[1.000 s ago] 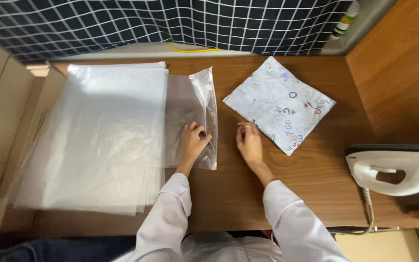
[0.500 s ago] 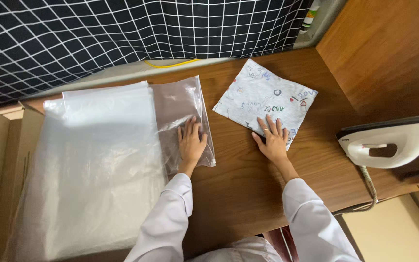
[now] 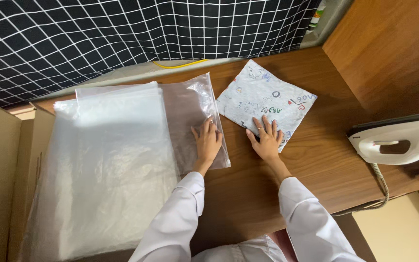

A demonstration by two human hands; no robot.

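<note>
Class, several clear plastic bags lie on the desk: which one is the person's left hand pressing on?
The single clear plastic bag beside the folded printed cloth; the left hand lies on it, while the other bags form the big stack further left.

White doodle-print cloth [image 3: 267,99], clear bag [image 3: 190,116]

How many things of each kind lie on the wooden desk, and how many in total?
Folded printed cloth, under the right hand: 1
Single clear plastic bag, under the left hand: 1
Stack of clear plastic bags, number of sheets impossible to tell: 1
White iron: 1
Total: 4
</note>
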